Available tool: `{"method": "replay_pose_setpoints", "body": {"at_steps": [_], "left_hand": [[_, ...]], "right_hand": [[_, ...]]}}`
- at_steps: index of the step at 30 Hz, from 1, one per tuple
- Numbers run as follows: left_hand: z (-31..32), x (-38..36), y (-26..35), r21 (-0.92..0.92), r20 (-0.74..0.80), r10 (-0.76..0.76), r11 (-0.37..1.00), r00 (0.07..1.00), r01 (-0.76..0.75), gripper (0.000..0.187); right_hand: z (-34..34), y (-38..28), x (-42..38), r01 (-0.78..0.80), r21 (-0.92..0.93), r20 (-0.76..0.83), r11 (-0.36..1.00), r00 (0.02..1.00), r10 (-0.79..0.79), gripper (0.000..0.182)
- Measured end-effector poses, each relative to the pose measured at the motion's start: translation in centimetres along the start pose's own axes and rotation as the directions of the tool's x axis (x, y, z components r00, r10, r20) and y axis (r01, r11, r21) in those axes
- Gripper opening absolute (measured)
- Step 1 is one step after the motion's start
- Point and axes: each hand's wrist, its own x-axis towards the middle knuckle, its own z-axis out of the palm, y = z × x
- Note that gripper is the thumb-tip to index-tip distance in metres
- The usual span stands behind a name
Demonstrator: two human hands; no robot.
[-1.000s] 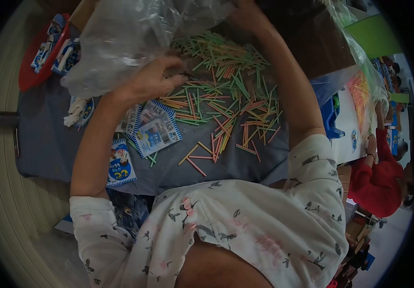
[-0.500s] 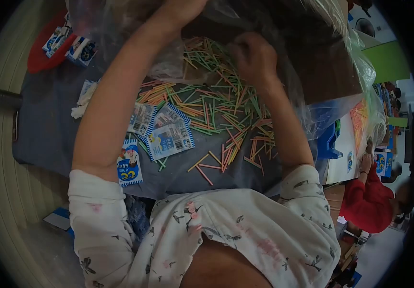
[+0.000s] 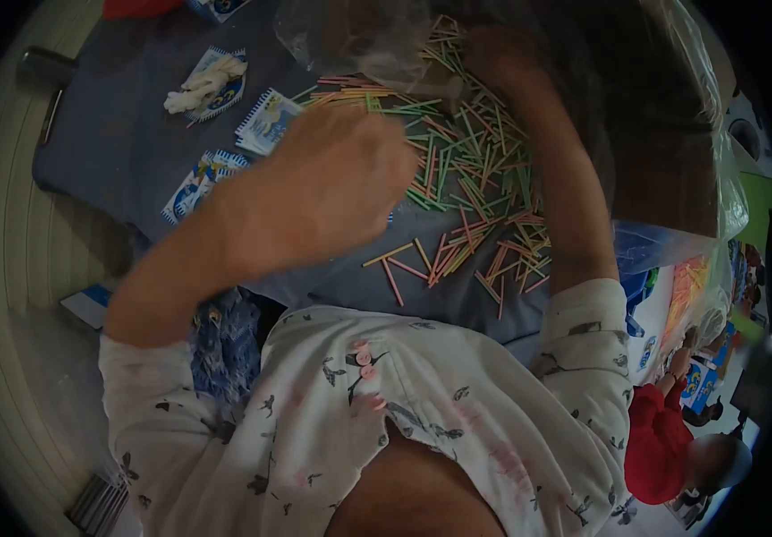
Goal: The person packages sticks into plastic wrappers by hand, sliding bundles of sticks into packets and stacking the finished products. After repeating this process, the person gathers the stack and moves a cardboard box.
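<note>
My left hand [image 3: 346,174] is curled closed above the table, over small blue-and-white printed packets [image 3: 267,121]. Its fingers face away, so I cannot see what they hold, if anything. Thin pink, yellow and green sticks [image 3: 444,166] lie in a loose heap just beyond it. My right hand [image 3: 504,61] is in shadow at the mouth of a plastic-lined cardboard box [image 3: 663,170], close to the far end of the heap. Its fingers are too dark to make out.
A packet with a crumpled whitish piece on it [image 3: 205,85] lies at the table's left. Clear plastic [image 3: 350,40] hangs from the box. A blue plastic object [image 3: 636,291] stands at the right, near a person in a red top [image 3: 657,443].
My left hand has come down and back from the box to above the packets. My right hand stays by the box. The view has shifted, showing the table lower and more turned.
</note>
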Motion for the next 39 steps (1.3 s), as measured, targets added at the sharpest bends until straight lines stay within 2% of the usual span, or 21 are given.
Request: {"method": "replay_pose_setpoints", "body": {"at_steps": [1, 3, 7, 10, 12, 13, 15, 16, 17, 18, 19, 21, 24, 25, 27, 28, 31, 33, 34, 36, 39], "left_hand": [[1.1, -2.2, 1.5, -0.008, 0.064, -0.082, 0.997, 0.995, 0.083, 0.022], [4.9, -4.6, 2.8, 0.118, -0.12, -0.159, 0.978, 0.98, 0.173, 0.015], [9.5, -6.1, 1.8, 0.241, -0.232, -0.235, 0.926, 0.944, 0.29, 0.014], [10.5, -6.0, 1.9, 0.321, -0.346, -0.172, 0.902, 0.922, 0.289, 0.014], [9.8, -6.2, 1.0, 0.097, -0.374, -0.19, 0.965, 0.908, 0.242, 0.011], [9.4, -6.3, 0.9, 0.1, -0.379, -0.171, 0.97, 0.91, 0.224, 0.011], [9.0, -6.2, 1.0, 0.025, -0.466, -0.174, 0.977, 0.867, 0.21, 0.005], [9.2, -6.1, 1.0, 0.017, -0.464, -0.142, 0.986, 0.875, 0.168, 0.005], [9.5, -6.0, 1.0, 0.048, -0.452, -0.158, 0.978, 0.878, 0.201, 0.004], [9.8, -5.8, 1.0, 0.082, -0.443, -0.179, 0.968, 0.878, 0.239, 0.003], [10.1, -5.6, 0.9, 0.078, -0.445, -0.158, 0.974, 0.881, 0.214, 0.003], [10.3, -5.4, 0.6, 0.099, -0.492, -0.16, 0.966, 0.856, 0.237, 0.006], [9.8, -5.2, 0.5, 0.203, -0.6, -0.053, 0.955, 0.798, 0.215, 0.011], [10.3, -5.3, 0.4, 0.197, -0.601, -0.048, 0.959, 0.798, 0.206, 0.011], [11.4, -5.6, 0.4, 0.111, -0.56, -0.134, 0.966, 0.818, 0.235, 0.01], [10.8, -5.6, 0.9, 0.113, -0.564, -0.127, 0.967, 0.816, 0.229, 0.01], [9.3, -5.7, 2.0, -0.015, -0.489, -0.301, 0.941, 0.818, 0.337, 0.008], [9.1, -5.9, 1.4, -0.035, -0.427, -0.335, 0.934, 0.84, 0.355, 0.006], [9.2, -6.1, 0.9, -0.036, -0.427, -0.337, 0.933, 0.839, 0.357, 0.006], [9.3, -6.1, -0.1, -0.209, -0.463, -0.35, 0.936, 0.814, 0.283, 0.009], [8.7, -6.1, 0.3, -0.211, -0.504, -0.375, 0.927, 0.778, 0.31, 0.008]], "right_hand": [[0.1, 0.2, -0.3, 0.009, 0.005, -0.011, 1.0, 1.0, -0.009, 0.038], [1.2, 1.2, -1.3, -0.025, 0.148, -0.204, 0.989, 0.977, 0.055, 0.045], [4.0, 1.4, -1.5, 0.005, 0.212, -0.388, 0.977, 0.918, 0.079, 0.051], [3.6, 2.2, -1.8, -0.036, 0.214, -0.399, 0.976, 0.909, 0.121, 0.045], [2.5, 2.8, -1.7, -0.13, 0.317, -0.239, 0.94, 0.948, 0.211, 0.04], [2.2, 3.2, -2.1, -0.146, 0.314, -0.245, 0.938, 0.942, 0.229, 0.04], [2.5, 4.2, -3.6, -0.104, 0.747, -0.107, 0.657, 0.956, 0.273, 0.038], [3.4, 4.6, -4.2, -0.139, 0.743, -0.099, 0.654, 0.945, 0.313, 0.038], [4.7, 4.9, -4.3, 0.168, 0.831, -0.362, 0.531, 0.888, 0.285, 0.037], [5.2, 5.1, -4.5, 0.481, 0.784, -0.602, 0.391, 0.744, 0.291, 0.036], [4.0, 4.8, -5.9, 0.469, 0.783, -0.602, 0.408, 0.737, 0.307, 0.036], [1.8, 4.3, -8.1, 0.56, 0.798, -0.587, 0.223, 0.637, 0.5, 0.032], [3.5, 5.3, -8.0, 0.62, 0.746, -0.644, 0.242, 0.58, 0.499, 0.031], [4.7, 5.2, -7.9, 0.615, 0.748, -0.644, 0.252, 0.578, 0.502, 0.031], [7.5, 4.7, -7.1, 0.316, 0.908, -0.395, 0.275, 0.865, 0.309, 0.026], [8.2, 5.1, -6.5, 0.318, 0.906, -0.399, 0.28, 0.862, 0.313, 0.026], [7.9, 5.2, -6.6, 0.237, 0.946, -0.295, 0.221, 0.912, 0.286, 0.031], [5.5, 4.2, -8.9, 0.258, 0.966, -0.251, 0.032, 0.891, 0.378, 0.032], [6.3, 4.3, -8.7, 0.258, 0.966, -0.251, 0.033, 0.892, 0.376, 0.032], [8.1, 4.4, -8.7, 0.202, 0.928, -0.307, 0.312, 0.89, 0.338, 0.034], [7.9, 4.7, -10.0, 0.296, 0.912, -0.386, 0.285, 0.856, 0.344, 0.037]]}}
